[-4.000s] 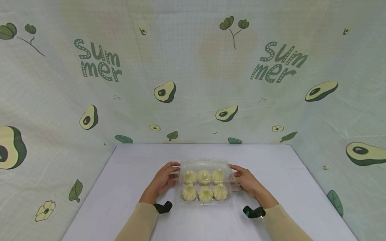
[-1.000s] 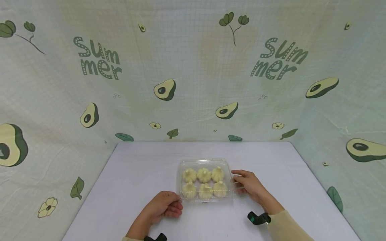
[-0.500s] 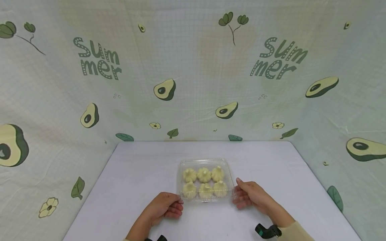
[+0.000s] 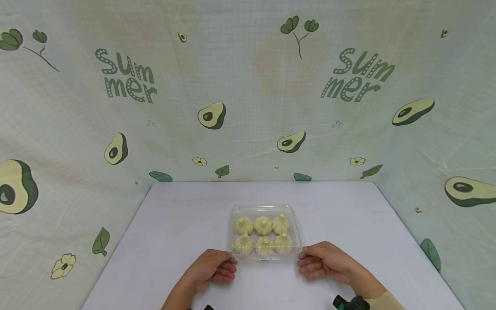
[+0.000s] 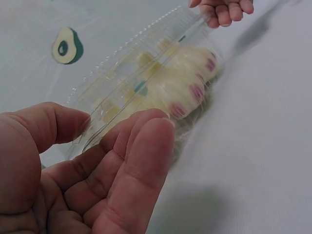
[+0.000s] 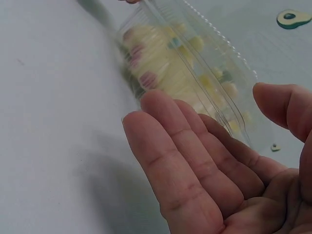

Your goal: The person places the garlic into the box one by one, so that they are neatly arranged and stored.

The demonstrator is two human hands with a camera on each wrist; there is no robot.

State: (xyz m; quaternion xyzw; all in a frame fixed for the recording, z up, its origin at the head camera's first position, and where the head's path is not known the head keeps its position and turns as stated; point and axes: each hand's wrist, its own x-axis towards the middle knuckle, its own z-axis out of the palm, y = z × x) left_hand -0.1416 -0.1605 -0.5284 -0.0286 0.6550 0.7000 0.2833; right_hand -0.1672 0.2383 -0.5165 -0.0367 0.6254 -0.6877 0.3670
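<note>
A clear plastic clamshell box sits on the white table with several pale garlic bulbs inside in two rows. Its lid lies over them. My left hand pinches the near left corner of the rim between thumb and index finger; the other fingers curl below. At the near right corner is my right hand. In the right wrist view, the right fingers extend beside the box, and the thumb stands apart from its edge. Purple bases of garlic bulbs show through the wall in the left wrist view.
The white tabletop extends around the box on all sides. Cloth printed with avocados and "summer" lettering hangs behind and along both sides. A black wrist camera mount shows by the right sleeve.
From the box's sides, both hands have come to its near corners, the left first. Over the last second the right hand slid down the right side to the corner. The box has stayed put.
</note>
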